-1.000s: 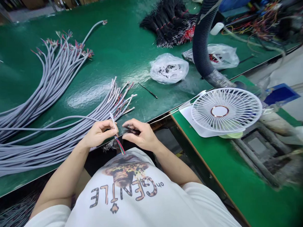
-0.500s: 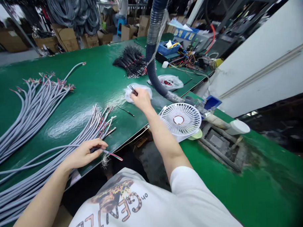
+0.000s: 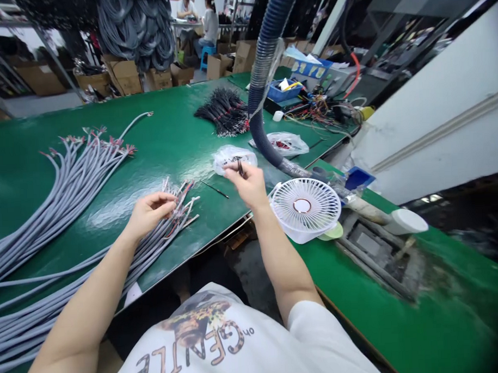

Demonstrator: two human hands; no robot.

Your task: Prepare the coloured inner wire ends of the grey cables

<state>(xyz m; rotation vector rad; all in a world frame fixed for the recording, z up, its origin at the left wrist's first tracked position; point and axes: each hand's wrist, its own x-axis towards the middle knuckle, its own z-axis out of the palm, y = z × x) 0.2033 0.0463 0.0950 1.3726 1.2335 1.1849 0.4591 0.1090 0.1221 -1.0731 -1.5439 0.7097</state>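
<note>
My left hand is closed in a pinch over the frayed ends of a bundle of grey cables; what sits between its fingertips is too small to make out. Thin white and red wires spread out beside those fingers. My right hand is shut on dark tweezers, just in front of a clear plastic bag with small dark pieces in it. On the table between both hands lies a thin dark pen-like tool.
A second grey cable bundle lies at left. Bundled black wires rest at the back. A ribbed hose hangs down beside another plastic bag. A white fan stands right of my forearm, near a grimy metal frame.
My left hand has moved up and forward from the table edge to the wire ends. My right hand has drawn back slightly from the bag with the tweezers. The view has tilted up.
</note>
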